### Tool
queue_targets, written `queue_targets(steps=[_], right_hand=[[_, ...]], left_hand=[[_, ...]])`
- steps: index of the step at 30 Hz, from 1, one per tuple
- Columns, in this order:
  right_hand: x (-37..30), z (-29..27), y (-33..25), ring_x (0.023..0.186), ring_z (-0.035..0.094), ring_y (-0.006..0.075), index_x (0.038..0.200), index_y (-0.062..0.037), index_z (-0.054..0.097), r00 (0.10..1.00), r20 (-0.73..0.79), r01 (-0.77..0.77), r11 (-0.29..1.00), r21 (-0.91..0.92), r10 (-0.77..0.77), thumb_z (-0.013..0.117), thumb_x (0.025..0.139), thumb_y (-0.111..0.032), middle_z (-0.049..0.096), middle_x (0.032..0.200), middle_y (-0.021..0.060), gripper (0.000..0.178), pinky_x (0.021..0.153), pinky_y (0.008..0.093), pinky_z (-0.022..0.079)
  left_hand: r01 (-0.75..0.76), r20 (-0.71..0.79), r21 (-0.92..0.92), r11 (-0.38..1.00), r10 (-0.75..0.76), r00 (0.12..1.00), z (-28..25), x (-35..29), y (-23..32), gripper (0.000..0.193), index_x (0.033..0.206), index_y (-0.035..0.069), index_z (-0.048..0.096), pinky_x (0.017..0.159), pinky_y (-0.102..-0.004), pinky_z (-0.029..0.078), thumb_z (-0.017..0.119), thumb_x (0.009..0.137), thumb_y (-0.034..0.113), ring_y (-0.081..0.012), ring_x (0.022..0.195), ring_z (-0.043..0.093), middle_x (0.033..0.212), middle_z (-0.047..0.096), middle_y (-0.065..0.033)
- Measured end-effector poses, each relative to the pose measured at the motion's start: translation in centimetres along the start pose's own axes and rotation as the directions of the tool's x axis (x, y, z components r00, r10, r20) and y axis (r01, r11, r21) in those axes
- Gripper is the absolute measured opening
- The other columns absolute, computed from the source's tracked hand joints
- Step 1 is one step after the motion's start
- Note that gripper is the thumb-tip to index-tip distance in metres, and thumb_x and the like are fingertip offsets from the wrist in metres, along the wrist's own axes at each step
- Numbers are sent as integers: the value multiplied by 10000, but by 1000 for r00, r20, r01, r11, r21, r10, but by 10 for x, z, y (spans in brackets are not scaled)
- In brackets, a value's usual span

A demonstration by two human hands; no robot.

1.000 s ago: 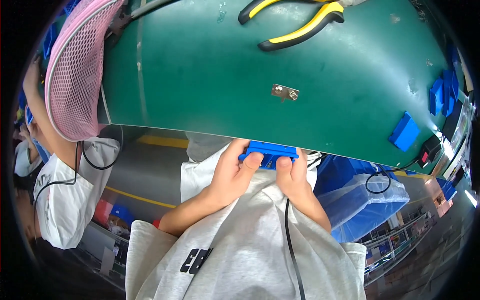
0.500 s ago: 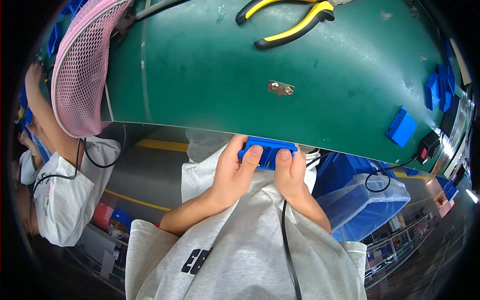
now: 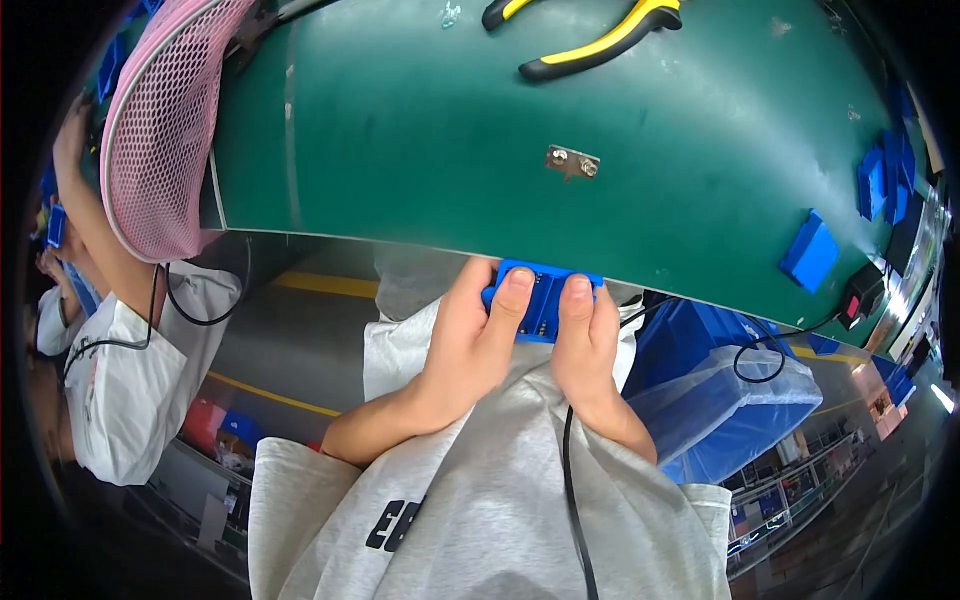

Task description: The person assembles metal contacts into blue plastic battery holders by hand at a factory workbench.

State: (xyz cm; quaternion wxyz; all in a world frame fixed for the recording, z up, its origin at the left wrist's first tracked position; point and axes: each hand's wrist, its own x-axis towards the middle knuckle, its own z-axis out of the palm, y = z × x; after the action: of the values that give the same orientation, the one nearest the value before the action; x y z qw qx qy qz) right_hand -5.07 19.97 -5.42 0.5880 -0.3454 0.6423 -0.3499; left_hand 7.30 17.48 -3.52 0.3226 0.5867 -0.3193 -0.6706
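Both my hands grip a blue plastic housing (image 3: 545,303) at the near edge of the green table. My left hand (image 3: 468,330) is closed round its left end, the thumb on its upper face. On the right end, my right hand (image 3: 583,335) is closed in the same way, thumb on top. Between the thumbs, dark recesses with small parts show in the housing; its underside is hidden by my fingers. Beyond it on the table lies a small metal plate (image 3: 573,162) with two screws or studs.
Yellow-and-black pliers (image 3: 610,45) lie at the far side. A pink mesh basket (image 3: 165,140) stands at the left, near a co-worker's arm (image 3: 100,210). Blue plastic pieces (image 3: 811,252) and a black box with a cable (image 3: 860,295) lie right. Below is a plastic-lined blue bin (image 3: 730,410).
The blue housing has tilted, so more of its recessed face shows between my thumbs. My hands keep hold of it. The view has shifted slightly, moving the pliers higher in the picture.
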Motion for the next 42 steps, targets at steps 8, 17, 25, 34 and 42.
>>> queue_targets(steps=[8,17,25,34,42], right_hand=[[-6,-8,15,705,587,135,1108,12,524,994,78,84,995,-53,-80,411,977,-400,631,802,97,446,628,279,467],[-5,-3,-7,713,587,116,1080,19,537,1000,-4,-9,1000,-18,9,408,989,-357,639,814,93,408,630,276,470],[-5,2,-12,731,576,118,1081,31,539,992,-54,-106,991,80,110,410,993,-309,633,816,92,374,639,275,466],[-1,10,-16,679,534,112,1057,52,533,997,-33,-74,997,-2,74,419,992,-328,598,767,75,402,610,265,444],[5,19,-11,669,517,111,1017,40,537,1000,16,-23,999,28,22,418,994,-320,573,726,77,380,612,288,444]], left_hand=[[26,121,51,998,-32,992,-13,-6,-10,338,1133,-10,524,729,-259,453,482,977,286,-96,838,534,934,604,-70],[13,78,39,999,-16,997,-5,-2,-2,338,1162,-17,515,723,-261,458,450,988,265,-96,816,542,936,611,-74],[66,48,61,996,-69,996,-3,-2,-1,307,1136,-12,523,712,-261,452,448,986,244,-95,812,532,923,603,-75],[-22,-66,52,998,26,998,-5,-1,-7,332,1077,-25,546,687,-257,445,454,984,280,-90,777,516,863,592,-55],[-42,-62,-2,999,41,997,-14,0,-4,345,1113,-8,547,691,-224,435,464,982,301,-67,784,512,898,592,-29]])
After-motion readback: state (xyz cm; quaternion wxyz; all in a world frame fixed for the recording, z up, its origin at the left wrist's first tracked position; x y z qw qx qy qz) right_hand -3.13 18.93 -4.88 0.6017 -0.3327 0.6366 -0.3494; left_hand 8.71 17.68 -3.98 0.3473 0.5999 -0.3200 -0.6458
